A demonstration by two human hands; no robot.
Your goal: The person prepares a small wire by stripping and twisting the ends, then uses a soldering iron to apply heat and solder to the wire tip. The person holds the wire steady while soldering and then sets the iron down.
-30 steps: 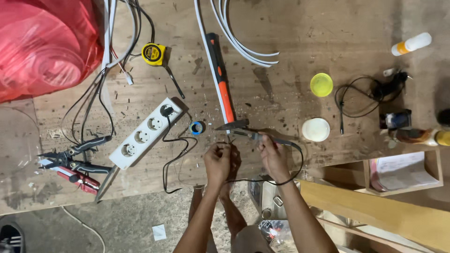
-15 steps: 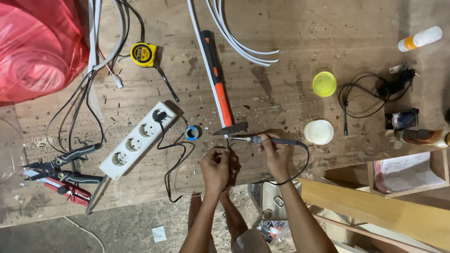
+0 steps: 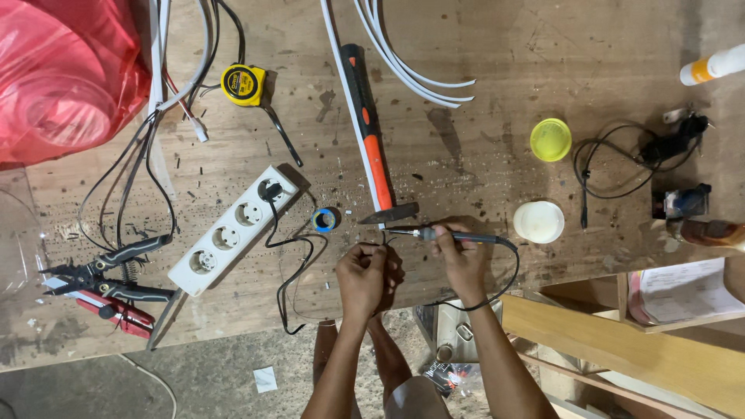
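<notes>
Two hands work at the near edge of the wooden bench (image 3: 497, 70). Right hand (image 3: 462, 260) is closed round a soldering iron (image 3: 446, 235), tip pointing left twd the left hand (image 3: 363, 273). Left hand's fingers pinch shut on a thin black wire (image 3: 291, 268), just beside the iron tip. Hammer (image 3: 371, 140) lies just far of them, blue tape roll (image 3: 324, 219) to its left, white power strip (image 3: 234, 230) further left w/ a plug in it.

A white power strip (image 3: 233, 230) lay left of centre, pliers (image 3: 101, 268) near left, a yellow tape measure (image 3: 243, 84) far left, a hammer (image 3: 371, 140) centre.
</notes>
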